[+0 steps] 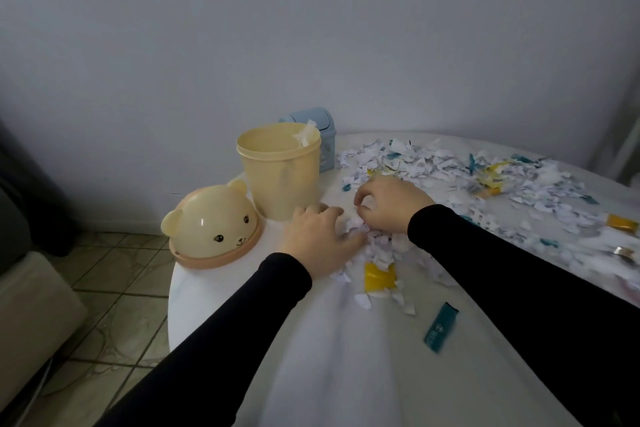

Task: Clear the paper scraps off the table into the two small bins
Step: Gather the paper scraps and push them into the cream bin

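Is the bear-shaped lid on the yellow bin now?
No, the bear-shaped lid lies on the table beside the open yellow bin.

A plain pale wall [311,28] fills the view beyond the hands, evenly and dimly lit, with a bright glint in the top corner far to the left. Below and left of the hands lies a floor [114,274] of beige tiles with dark grout lines, and at the far left edge stands a piece of pale furniture [31,308] with a dark shape [31,184] above it, too blurred to tell what either is. Far to the right of the hands a grey upright strip [627,135] runs down the wall.
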